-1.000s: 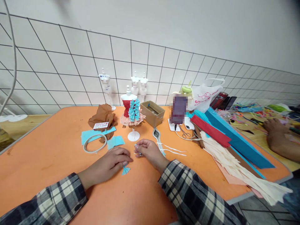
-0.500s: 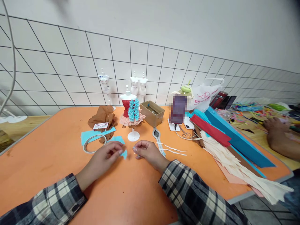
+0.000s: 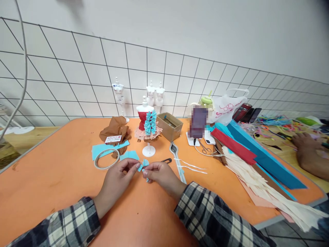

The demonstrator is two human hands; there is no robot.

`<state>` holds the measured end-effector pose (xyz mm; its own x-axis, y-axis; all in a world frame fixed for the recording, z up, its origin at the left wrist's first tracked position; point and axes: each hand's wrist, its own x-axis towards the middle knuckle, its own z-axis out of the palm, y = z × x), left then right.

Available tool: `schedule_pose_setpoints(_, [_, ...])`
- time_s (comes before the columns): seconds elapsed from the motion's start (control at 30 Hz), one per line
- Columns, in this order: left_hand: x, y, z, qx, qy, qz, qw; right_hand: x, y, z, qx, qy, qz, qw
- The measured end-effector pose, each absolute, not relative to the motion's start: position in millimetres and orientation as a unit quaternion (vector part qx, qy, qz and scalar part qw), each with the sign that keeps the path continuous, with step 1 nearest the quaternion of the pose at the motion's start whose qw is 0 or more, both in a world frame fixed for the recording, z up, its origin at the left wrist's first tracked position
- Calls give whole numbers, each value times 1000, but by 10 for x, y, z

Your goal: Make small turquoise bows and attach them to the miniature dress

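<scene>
My left hand [image 3: 117,178] and my right hand [image 3: 160,175] meet over the orange table [image 3: 56,171], both pinching a small pleated blue paper piece [image 3: 143,164] shaped like a bow. Just behind them stands a small white mannequin [image 3: 147,125] dressed in a red top, a pink skirt and a blue ruffle. A roll of tape [image 3: 106,158] and blue paper scraps [image 3: 128,155] lie to the left of my hands. Black scissors handles [image 3: 166,160] show just beyond my right hand.
Brown crumpled paper [image 3: 115,129], a small cardboard box [image 3: 169,126], bare white mannequins [image 3: 154,94] and a phone on a stand [image 3: 197,123] sit at the back. Long blue, red and cream paper sheets [image 3: 257,161] cover the right side. Another person's hand [image 3: 309,154] rests at far right.
My left hand picked the blue pleated piece off the table and carried it to my right hand; both hands now pinch it together. The view shifted slightly left.
</scene>
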<state>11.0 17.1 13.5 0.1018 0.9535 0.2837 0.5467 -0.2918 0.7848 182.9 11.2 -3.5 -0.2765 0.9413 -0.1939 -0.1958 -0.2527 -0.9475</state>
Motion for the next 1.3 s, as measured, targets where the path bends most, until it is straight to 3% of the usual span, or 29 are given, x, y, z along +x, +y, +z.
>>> schedule_pose_setpoints(0.43, [117, 122, 145, 677, 510, 414, 334, 1841, 114, -39, -427, -424, 667, 438])
schedule_pose_setpoints(1.13, [77, 127, 78, 714, 482, 399, 314, 1850, 116, -75, -455, -448, 642, 423])
schedule_pose_setpoints(1.3, [91, 137, 87, 660, 484, 436, 373, 1842, 86, -24, -431, -454, 657, 420])
